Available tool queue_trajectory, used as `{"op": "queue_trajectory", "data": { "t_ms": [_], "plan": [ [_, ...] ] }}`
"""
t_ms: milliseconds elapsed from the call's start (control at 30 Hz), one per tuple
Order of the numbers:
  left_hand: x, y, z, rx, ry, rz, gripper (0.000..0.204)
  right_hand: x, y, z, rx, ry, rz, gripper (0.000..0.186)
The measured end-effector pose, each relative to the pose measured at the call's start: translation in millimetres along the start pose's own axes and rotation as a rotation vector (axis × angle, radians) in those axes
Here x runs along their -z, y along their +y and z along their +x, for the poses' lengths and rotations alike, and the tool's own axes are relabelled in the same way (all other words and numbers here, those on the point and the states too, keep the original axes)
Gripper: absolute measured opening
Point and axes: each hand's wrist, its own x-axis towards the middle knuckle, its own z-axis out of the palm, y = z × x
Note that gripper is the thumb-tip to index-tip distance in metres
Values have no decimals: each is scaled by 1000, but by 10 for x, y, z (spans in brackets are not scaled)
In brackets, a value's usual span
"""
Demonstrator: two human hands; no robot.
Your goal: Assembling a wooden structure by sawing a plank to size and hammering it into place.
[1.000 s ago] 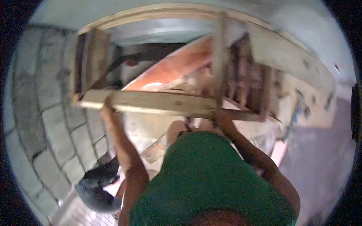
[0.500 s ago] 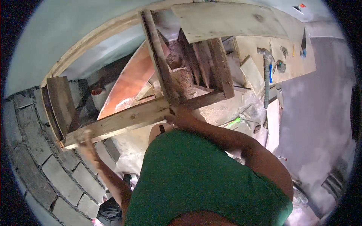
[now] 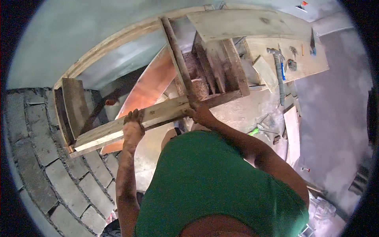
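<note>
Slanting lengthwise up rightward to the crossbar [image 3: 177, 55], the wooden rail [image 3: 164, 111] is clasped by the right hand [image 3: 201, 113] there, the left hand [image 3: 133, 128] farther left.

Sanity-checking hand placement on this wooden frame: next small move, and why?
Probably slide the left hand along the front board toward its left end, to steady that end better. The left hand rests partway along the board, while the right hand is farther right, where the crossbar meets it; the left end has no hand on it.
</note>
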Motion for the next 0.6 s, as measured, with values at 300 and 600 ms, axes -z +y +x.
{"op": "queue_trajectory", "data": {
  "t_ms": [300,600],
  "plan": [
    [149,29,118,14,-37,-10,46,69,200,-61,611,214,-486,27],
    [154,95,104,80,-138,4,50,1213,557,-363,-203,311,316,29]
  ]
}}
